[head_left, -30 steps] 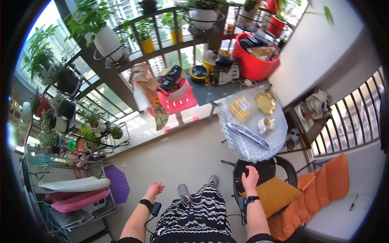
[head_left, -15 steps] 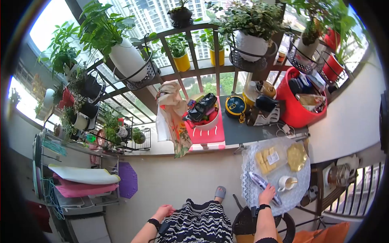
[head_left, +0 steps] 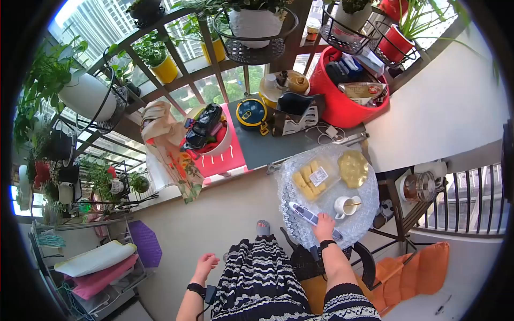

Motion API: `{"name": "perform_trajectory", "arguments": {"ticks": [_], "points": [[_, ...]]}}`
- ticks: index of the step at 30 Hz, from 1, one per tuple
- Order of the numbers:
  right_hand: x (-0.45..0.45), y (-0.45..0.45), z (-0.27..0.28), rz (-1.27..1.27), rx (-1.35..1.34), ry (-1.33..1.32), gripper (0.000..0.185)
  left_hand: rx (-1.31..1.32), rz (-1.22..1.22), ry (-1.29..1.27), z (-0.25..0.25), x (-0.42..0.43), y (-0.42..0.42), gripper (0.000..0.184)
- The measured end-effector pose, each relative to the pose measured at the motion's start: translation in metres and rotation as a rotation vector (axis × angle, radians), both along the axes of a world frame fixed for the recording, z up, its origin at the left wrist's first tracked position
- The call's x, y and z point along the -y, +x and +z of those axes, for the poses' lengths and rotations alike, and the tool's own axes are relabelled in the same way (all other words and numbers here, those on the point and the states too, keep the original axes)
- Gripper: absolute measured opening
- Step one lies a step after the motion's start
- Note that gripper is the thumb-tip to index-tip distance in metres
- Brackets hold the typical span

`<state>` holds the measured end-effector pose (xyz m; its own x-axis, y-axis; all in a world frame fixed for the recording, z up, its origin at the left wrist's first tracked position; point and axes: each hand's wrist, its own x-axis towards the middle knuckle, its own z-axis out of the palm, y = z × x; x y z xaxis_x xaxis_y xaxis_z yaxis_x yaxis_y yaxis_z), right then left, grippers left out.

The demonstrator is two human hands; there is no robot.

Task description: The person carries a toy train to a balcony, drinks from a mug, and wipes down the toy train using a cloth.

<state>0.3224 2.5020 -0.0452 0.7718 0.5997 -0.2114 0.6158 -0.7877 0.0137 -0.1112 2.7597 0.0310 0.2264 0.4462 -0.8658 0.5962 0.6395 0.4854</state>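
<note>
My right hand (head_left: 324, 227) grips a long, slim white and dark purple device (head_left: 303, 213) lying on the round side table (head_left: 289, 184) with its clear lace-patterned cover. What the device is, I cannot make out. Just right of that hand stands a white cup (head_left: 344, 206) with a spoon-like handle in it. Behind are a clear pack of yellow bar-shaped food (head_left: 305, 184) with a label and a shiny gold packet (head_left: 354, 168). Away from the table, at the left of the patterned skirt, my left hand (head_left: 207, 263) holds nothing, its fingers loosely bent and apart.
A grey bench (head_left: 262, 147) along the railing carries a dark blue round-lidded container (head_left: 251, 113), a dark bag and a red bucket (head_left: 348, 109) full of items. Potted plants hang on the railing. A dark chair (head_left: 367, 262) is close to the table; a drying rack (head_left: 48, 241) stands left.
The view has turned to the right, so the table and bench appear further left. My right hand stays on the device. My left hand has moved away from the skirt, its fingers more visible.
</note>
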Motion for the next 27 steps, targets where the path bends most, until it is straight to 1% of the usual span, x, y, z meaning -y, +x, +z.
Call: {"name": "perform_trajectory", "arguments": {"ticks": [2,3,4,5,6,7,8,9,10,11,12,13,14,15,16,17,18,20,21,23,24,25,26,27], "points": [[-0.009,0.001,0.017,0.06,-0.048,0.02,0.046,-0.045,-0.003,-0.013,0.001,0.004,-0.007,0.032],[-0.014,-0.001,0.032,0.055,-0.07,0.051,0.043,-0.045,0.037,0.0,0.003,0.007,-0.007,0.032],[-0.019,-0.006,0.045,0.072,-0.102,0.09,0.041,-0.056,0.012,0.002,0.003,0.009,-0.007,0.032],[-0.022,-0.005,0.053,0.094,-0.219,0.109,0.046,-0.078,0.013,0.013,0.006,0.01,-0.013,0.032],[-0.025,-0.014,0.059,0.147,-0.169,0.307,0.045,-0.056,-0.001,0.034,0.012,0.011,-0.015,0.033],[-0.034,-0.022,0.07,0.181,-0.224,0.354,0.048,-0.049,0.012,0.071,0.013,0.013,-0.016,0.034],[-0.04,-0.03,0.066,0.196,-0.229,0.465,0.046,-0.022,0.018,0.093,-0.024,0.022,-0.032,0.032],[-0.056,-0.038,0.08,0.175,-0.332,0.294,0.044,0.089,0.079,0.067,-0.039,0.028,-0.039,0.033],[-0.064,-0.04,0.075,0.276,-0.407,0.358,0.054,0.058,0.122,0.085,-0.004,0.026,-0.021,0.034],[-0.086,-0.062,0.114,0.293,-0.467,0.317,0.05,0.112,0.107,0.153,0.002,0.028,-0.014,0.035],[-0.111,-0.085,0.153,0.31,-0.526,0.274,0.047,0.113,0.032,0.253,0.008,0.03,-0.01,0.037],[-0.138,-0.108,0.192,0.324,-0.585,0.23,0.045,0.084,0.003,0.309,0.027,0.029,-0.003,0.043],[-0.157,-0.12,0.18,0.391,-0.605,0.24,0.045,0.127,0.019,0.314,0.039,0.028,0.003,0.049],[-0.168,-0.131,0.163,0.432,-0.667,0.244,0.041,0.187,0.018,0.309,0.051,0.031,0.011,0.055],[-0.177,-0.143,0.151,0.467,-0.723,0.241,0.037,0.181,0.004,0.352,0.066,0.035,0.015,0.064],[-0.188,-0.159,0.139,0.508,-0.798,0.265,0.038,0.17,-0.009,0.392,0.083,0.037,0.013,0.073],[-0.201,-0.18,0.132,0.541,-0.902,0.31,0.04,0.157,0.031,0.403,0.089,0.046,0.008,0.073],[-0.219,-0.228,0.123,0.571,-1.168,0.385,0.046,0.138,-0.022,0.82,0.1,0.065,-0.006,0.088],[-0.225,-0.253,0.122,0.566,-1.304,0.411,0.05,0.129,0.002,0.813,0.111,0.071,-0.014,0.093],[-0.227,-0.303,0.125,0.557,-1.529,0.435,0.059,0.156,0.157,0.762,0.138,0.085,-0.032,0.089],[-0.224,-0.327,0.126,0.566,-1.611,0.431,0.063,0.094,0.251,0.792,0.13,0.097,-0.043,0.082],[-0.22,-0.351,0.129,0.581,-1.67,0.416,0.068,0.085,0.263,0.808,0.132,0.106,-0.059,0.082],[-0.215,-0.369,0.132,0.605,-1.67,0.416,0.068,0.068,0.355,0.752,0.145,0.116,-0.073,0.078],[-0.21,-0.388,0.134,0.663,-1.643,0.341,0.065,0.056,0.442,0.699,0.153,0.126,-0.089,0.074]]}}
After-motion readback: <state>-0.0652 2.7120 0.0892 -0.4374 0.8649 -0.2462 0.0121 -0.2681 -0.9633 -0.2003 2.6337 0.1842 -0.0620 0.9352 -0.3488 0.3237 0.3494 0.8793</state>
